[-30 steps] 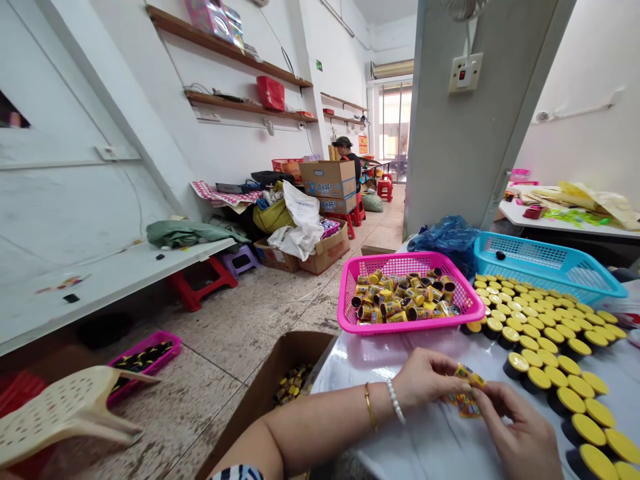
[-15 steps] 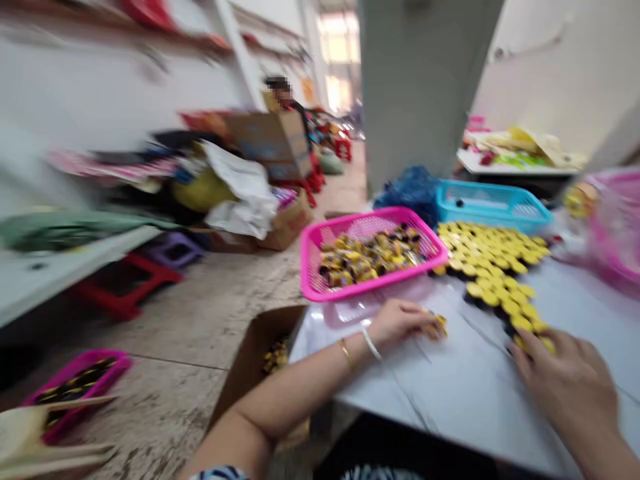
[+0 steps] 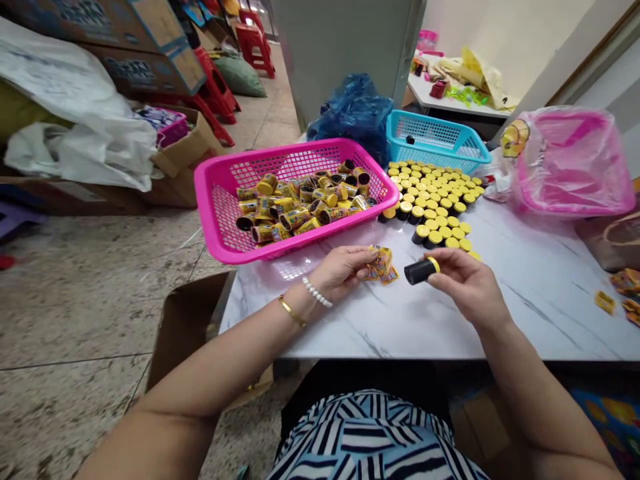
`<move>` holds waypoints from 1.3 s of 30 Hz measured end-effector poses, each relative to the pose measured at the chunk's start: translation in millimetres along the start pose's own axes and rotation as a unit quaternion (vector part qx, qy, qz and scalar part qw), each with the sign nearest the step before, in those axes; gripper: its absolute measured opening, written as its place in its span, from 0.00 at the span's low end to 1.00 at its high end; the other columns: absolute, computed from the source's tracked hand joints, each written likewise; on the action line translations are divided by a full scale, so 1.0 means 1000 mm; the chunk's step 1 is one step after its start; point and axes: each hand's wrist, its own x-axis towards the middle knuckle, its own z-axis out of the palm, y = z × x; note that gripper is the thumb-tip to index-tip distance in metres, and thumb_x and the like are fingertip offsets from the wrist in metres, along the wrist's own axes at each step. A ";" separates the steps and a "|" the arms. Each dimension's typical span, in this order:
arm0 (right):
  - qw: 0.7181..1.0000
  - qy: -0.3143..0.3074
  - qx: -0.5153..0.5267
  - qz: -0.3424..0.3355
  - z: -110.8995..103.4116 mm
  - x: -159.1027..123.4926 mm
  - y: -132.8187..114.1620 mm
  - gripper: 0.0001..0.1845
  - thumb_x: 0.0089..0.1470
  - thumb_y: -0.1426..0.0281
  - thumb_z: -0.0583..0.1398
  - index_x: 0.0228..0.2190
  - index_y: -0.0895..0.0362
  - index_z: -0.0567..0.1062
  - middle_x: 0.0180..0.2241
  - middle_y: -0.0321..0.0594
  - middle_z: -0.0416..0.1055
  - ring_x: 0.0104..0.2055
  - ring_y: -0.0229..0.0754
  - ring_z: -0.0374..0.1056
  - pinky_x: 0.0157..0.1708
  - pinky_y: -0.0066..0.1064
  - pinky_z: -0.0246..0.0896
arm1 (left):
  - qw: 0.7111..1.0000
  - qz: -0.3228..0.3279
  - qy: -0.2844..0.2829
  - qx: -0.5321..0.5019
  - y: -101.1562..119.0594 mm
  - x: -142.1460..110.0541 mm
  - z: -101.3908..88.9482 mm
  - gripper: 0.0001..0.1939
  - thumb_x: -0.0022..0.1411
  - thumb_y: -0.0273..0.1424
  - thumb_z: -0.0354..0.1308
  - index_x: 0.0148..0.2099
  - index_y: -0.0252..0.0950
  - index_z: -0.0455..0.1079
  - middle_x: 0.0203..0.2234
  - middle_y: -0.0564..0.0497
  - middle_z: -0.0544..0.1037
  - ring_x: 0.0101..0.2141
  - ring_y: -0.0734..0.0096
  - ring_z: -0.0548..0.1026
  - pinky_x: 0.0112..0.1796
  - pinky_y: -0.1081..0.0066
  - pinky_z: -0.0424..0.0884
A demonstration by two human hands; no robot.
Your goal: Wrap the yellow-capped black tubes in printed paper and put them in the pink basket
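Note:
My left hand [image 3: 343,268] pinches a small yellow printed label [image 3: 381,263] just above the white marble table [image 3: 525,293]. My right hand [image 3: 467,283] grips a small black tube with a yellow cap [image 3: 421,270], lying sideways with its open end toward the label. The two hands are a few centimetres apart. Behind them stands a cluster of several upright black tubes with yellow caps [image 3: 434,200]. A pink basket [image 3: 220,213] at the table's left edge holds several labelled tubes [image 3: 300,207].
A blue basket [image 3: 435,140] and a blue plastic bag [image 3: 353,113] sit at the back. A pink bag [image 3: 570,160] is at the right, with loose labels [image 3: 617,293] near the right edge. A cardboard box [image 3: 185,320] stands on the floor at left.
The view has swung down and right onto the table. My right hand has picked a yellow-capped tube from the cluster and brought it toward the label in my left hand.

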 end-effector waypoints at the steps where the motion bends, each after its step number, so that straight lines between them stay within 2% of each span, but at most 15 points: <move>1: 0.997 -0.023 0.070 0.017 0.007 0.012 -0.003 0.22 0.54 0.57 0.73 0.48 0.50 0.80 0.45 0.40 0.82 0.45 0.45 0.78 0.50 0.40 0.76 | 1.000 -0.001 0.003 -0.017 0.001 0.001 -0.001 0.05 0.60 0.24 0.71 0.37 0.25 0.82 0.27 0.45 0.80 0.17 0.88 0.61 0.17 0.83 0.52; 4: 0.985 -0.054 0.160 0.039 0.026 0.045 -0.004 0.21 0.50 0.56 0.75 0.43 0.51 0.81 0.44 0.39 0.82 0.46 0.45 0.79 0.53 0.42 0.76 | 0.998 -0.009 0.003 -0.061 0.002 0.004 -0.005 0.06 0.61 0.23 0.69 0.40 0.25 0.81 0.29 0.46 0.79 0.16 0.89 0.61 0.15 0.85 0.47; 7: 0.982 -0.064 0.171 0.045 0.039 0.064 0.005 0.21 0.51 0.56 0.75 0.43 0.52 0.81 0.46 0.40 0.82 0.48 0.45 0.79 0.56 0.45 0.76 | 0.995 -0.006 -0.013 -0.096 0.005 0.005 -0.009 0.07 0.60 0.25 0.69 0.41 0.26 0.80 0.30 0.47 0.79 0.16 0.90 0.61 0.14 0.85 0.44; 9: 0.982 -0.049 0.173 0.050 0.042 0.068 0.014 0.21 0.52 0.57 0.75 0.43 0.52 0.80 0.46 0.41 0.83 0.49 0.45 0.79 0.57 0.46 0.76 | 0.994 0.000 -0.023 -0.110 0.006 0.006 -0.011 0.08 0.61 0.26 0.69 0.41 0.26 0.79 0.31 0.47 0.79 0.16 0.90 0.61 0.14 0.85 0.44; 14: 0.984 0.019 0.171 0.056 0.044 0.062 0.026 0.21 0.49 0.58 0.76 0.40 0.52 0.78 0.44 0.39 0.83 0.49 0.44 0.80 0.57 0.43 0.75 | 0.994 0.016 -0.014 -0.111 0.004 0.009 -0.014 0.10 0.59 0.27 0.71 0.41 0.25 0.79 0.33 0.47 0.80 0.16 0.92 0.60 0.14 0.86 0.47; 20: 0.983 0.012 0.173 0.055 0.051 0.053 0.027 0.21 0.51 0.58 0.75 0.40 0.51 0.75 0.43 0.39 0.84 0.45 0.44 0.81 0.52 0.40 0.79 | 0.994 0.032 -0.026 -0.100 -0.005 0.011 -0.013 0.10 0.59 0.27 0.72 0.41 0.24 0.80 0.32 0.47 0.80 0.17 0.92 0.61 0.17 0.86 0.54; 25: 0.990 0.047 0.133 0.027 0.058 0.048 0.022 0.21 0.50 0.59 0.75 0.39 0.51 0.73 0.41 0.40 0.84 0.44 0.44 0.82 0.49 0.38 0.79 | 0.995 0.012 -0.011 -0.098 -0.005 0.010 -0.012 0.09 0.61 0.29 0.70 0.39 0.25 0.79 0.31 0.46 0.81 0.16 0.90 0.61 0.14 0.85 0.49; 30: 0.991 0.040 0.124 0.012 0.060 0.045 0.018 0.21 0.52 0.58 0.73 0.39 0.50 0.70 0.40 0.39 0.83 0.42 0.44 0.82 0.44 0.37 0.80 | 0.996 0.007 -0.021 -0.086 -0.002 0.007 -0.009 0.07 0.64 0.28 0.67 0.37 0.26 0.78 0.29 0.48 0.79 0.15 0.89 0.62 0.14 0.84 0.51; 33: 0.991 0.050 0.123 0.007 0.056 0.046 0.018 0.21 0.52 0.58 0.74 0.39 0.50 0.71 0.37 0.37 0.82 0.40 0.43 0.81 0.44 0.37 0.80 | 0.997 0.007 -0.013 -0.077 -0.001 0.007 -0.009 0.08 0.64 0.28 0.67 0.36 0.26 0.77 0.25 0.51 0.76 0.14 0.88 0.60 0.13 0.84 0.49; 39: 0.974 0.016 0.214 0.074 0.055 0.051 0.026 0.23 0.49 0.56 0.75 0.39 0.51 0.73 0.36 0.35 0.81 0.39 0.42 0.80 0.49 0.43 0.81 | 0.996 -0.011 -0.002 -0.091 0.002 0.008 -0.007 0.07 0.65 0.27 0.66 0.40 0.25 0.77 0.23 0.53 0.72 0.14 0.88 0.59 0.12 0.83 0.41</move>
